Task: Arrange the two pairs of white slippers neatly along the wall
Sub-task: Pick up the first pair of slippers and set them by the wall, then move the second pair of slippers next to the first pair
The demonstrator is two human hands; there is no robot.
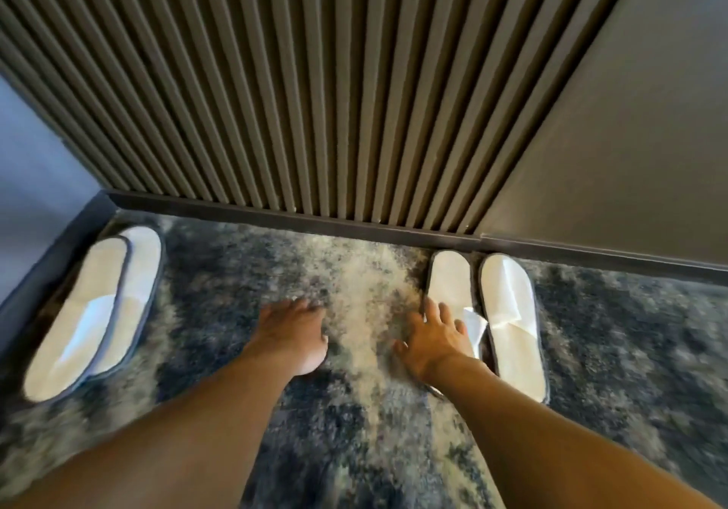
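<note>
White slippers lay in two groups on the mottled carpet (pixel 354 410); the right pair (pixel 508 311) stood side by side, toes at the skirting board (pixel 315 224); the left pair (pixel 94 311) lay stacked and angled in the corner. The right hand (pixel 431 337), fingers spread, rested on the inner slipper, holding nothing; the left hand (pixel 293 331) hovered loosely curled, empty. Recommended: separate the stacked pair, square toes to the skirting.

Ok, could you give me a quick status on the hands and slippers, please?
Left hand open, empty, over carpet. Right hand open, on right pair. Left pair overlapping, askew. Nothing in the way.
</note>
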